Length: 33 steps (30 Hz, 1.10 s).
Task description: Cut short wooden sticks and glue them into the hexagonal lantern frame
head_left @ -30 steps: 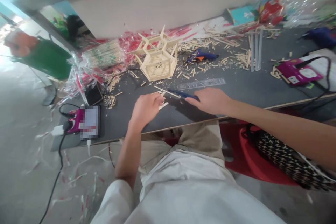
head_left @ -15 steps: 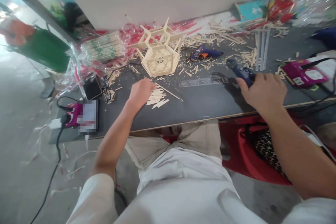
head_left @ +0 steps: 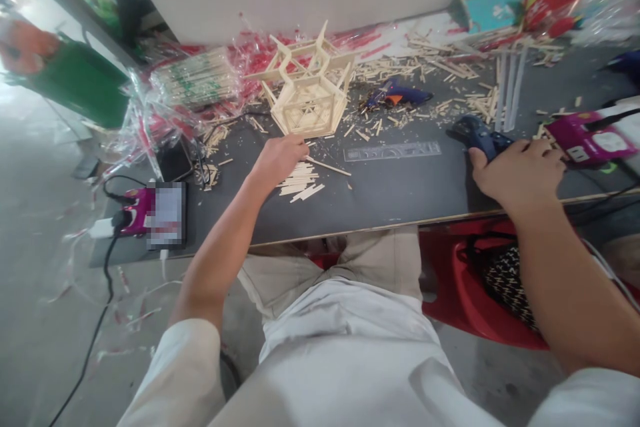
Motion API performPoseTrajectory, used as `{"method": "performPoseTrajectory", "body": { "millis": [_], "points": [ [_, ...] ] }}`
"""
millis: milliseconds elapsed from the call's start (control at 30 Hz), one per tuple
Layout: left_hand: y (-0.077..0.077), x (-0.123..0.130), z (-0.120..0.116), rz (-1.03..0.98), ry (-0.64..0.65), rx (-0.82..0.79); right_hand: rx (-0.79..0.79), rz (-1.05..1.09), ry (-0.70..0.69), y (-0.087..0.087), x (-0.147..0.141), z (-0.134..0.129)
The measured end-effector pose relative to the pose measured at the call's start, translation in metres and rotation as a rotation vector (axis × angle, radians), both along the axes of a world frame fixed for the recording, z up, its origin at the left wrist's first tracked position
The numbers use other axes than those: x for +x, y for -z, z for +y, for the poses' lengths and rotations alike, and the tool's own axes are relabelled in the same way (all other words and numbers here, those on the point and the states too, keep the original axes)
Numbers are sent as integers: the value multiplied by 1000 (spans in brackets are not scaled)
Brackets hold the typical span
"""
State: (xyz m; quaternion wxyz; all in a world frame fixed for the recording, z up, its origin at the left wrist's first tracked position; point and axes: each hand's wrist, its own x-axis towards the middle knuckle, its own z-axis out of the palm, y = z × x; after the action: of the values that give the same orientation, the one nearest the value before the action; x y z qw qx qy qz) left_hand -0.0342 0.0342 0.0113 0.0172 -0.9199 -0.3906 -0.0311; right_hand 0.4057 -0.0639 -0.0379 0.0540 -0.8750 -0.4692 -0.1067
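Note:
My left hand (head_left: pixel 284 159) is closed, its fingertips at the end of a thin wooden stick (head_left: pixel 330 166), just above a small pile of short pale sticks (head_left: pixel 299 185). Behind it stands a six-sided wooden stick frame (head_left: pixel 307 109). My right hand (head_left: pixel 520 175) has its thumb and fingers apart at the near end of a dark blue hand tool (head_left: pixel 474 133) on the dark table (head_left: pixel 385 195). Between the hands lies a clear ruler (head_left: pixel 393 151).
A blue glue gun (head_left: pixel 403 95) lies behind the ruler among scattered sticks. Clear glue sticks (head_left: pixel 511 90) and a purple box (head_left: pixel 589 137) are at the right. Wrapped stick bundles (head_left: pixel 195 80), a phone-like device (head_left: pixel 167 215) and cables are at the left.
The dark blue tool has come down onto the table, and the fingers of my right hand have loosened from it. My left hand has moved slightly right, and the long stick has turned flatter.

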Motion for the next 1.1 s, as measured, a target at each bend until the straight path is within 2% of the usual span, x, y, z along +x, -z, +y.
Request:
{"method": "performPoseTrajectory", "body": {
  "millis": [67, 133, 200, 267, 333, 400, 467, 567, 633, 733, 867, 1100],
  "points": [
    [2, -1, -3, 7, 2, 23, -82, 20, 14, -9, 0, 8],
    [4, -1, -4, -19, -20, 41, -241, -7, -2, -26, -2, 20],
    [7, 0, -5, -78, -52, 41, -377, -41, -98, -48, -9, 33],
    [11, 2, -4, -175, -85, 11, -289, 19, -266, -71, -24, 45],
    [15, 5, -2, -303, -115, -47, -121, 229, -462, -90, -46, 53],
    [19, 7, 0, -464, -155, -121, -6, 468, -644, -101, -75, 57],
    [22, 9, 2, -659, -212, -222, -9, 686, -831, -106, -105, 60],
    [25, 10, 4, -913, -280, -380, -68, 955, -1089, -102, -147, 68],
    [27, 12, 4, -996, -277, -420, -23, 1044, -1177, -94, -170, 76],
    [28, 14, 3, -1042, -241, -422, 104, 1042, -1204, -75, -194, 88],
    [31, 16, 2, -1067, -225, -449, 223, 1001, -1204, -50, -206, 95],
    [40, 13, 8, -1058, -252, -458, 238, 976, -1197, -29, -214, 101]
  ]
}}
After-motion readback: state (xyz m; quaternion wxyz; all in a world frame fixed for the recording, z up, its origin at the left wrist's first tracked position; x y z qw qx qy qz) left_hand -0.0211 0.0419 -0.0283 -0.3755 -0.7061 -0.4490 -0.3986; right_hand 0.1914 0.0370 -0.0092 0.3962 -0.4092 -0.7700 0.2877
